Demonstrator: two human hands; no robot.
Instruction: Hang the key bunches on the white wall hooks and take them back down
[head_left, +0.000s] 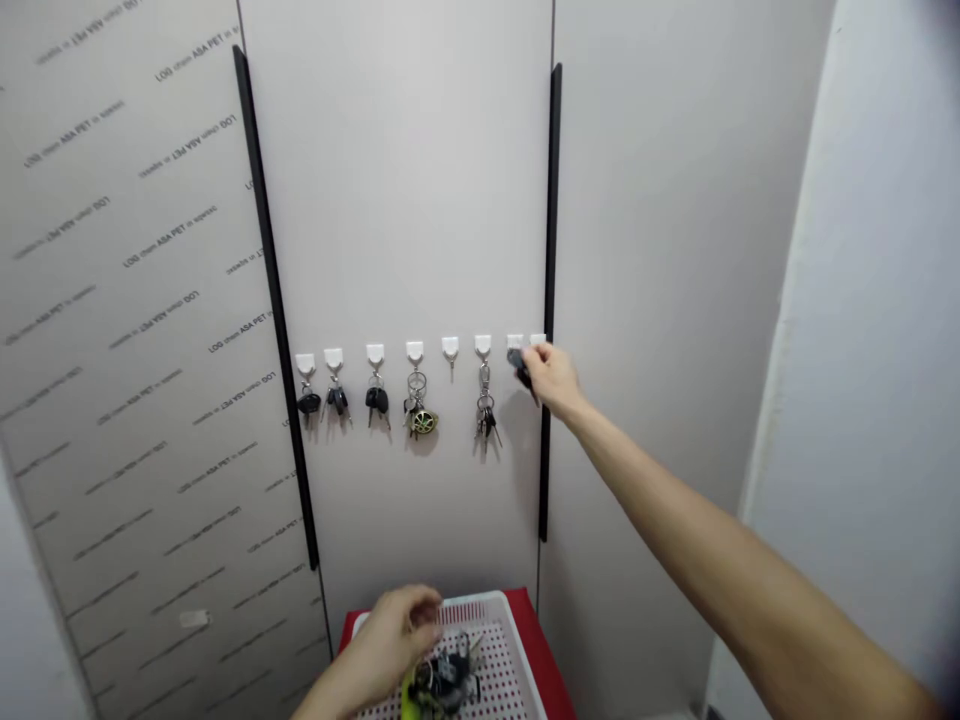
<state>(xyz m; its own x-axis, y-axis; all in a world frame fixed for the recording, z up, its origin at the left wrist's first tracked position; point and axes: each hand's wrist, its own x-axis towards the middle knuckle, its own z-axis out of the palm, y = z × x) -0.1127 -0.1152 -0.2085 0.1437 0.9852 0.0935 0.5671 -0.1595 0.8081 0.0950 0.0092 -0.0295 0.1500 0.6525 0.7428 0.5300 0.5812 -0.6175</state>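
My right hand (553,380) reaches up to the panel, its fingers pinched on a set of dark keys (515,358). Those keys are right at a white adhesive hook (514,341) near the right end of the row; whether their ring is on it cannot be made out. Below, my left hand (394,632) is over the left side of a white perforated basket (517,668), fingers loosely curled and apart, with nothing seen in them. A pile of keys (450,678) lies in the basket under it, with a yellow-green item (409,698) partly hidden beside them.
Key bunches hang from several hooks, including one with a gold round charm (424,422). A single small key (451,370) hangs mid-row. Long black handles (276,300) (552,220) flank the panel. The basket stands on a red surface (541,650).
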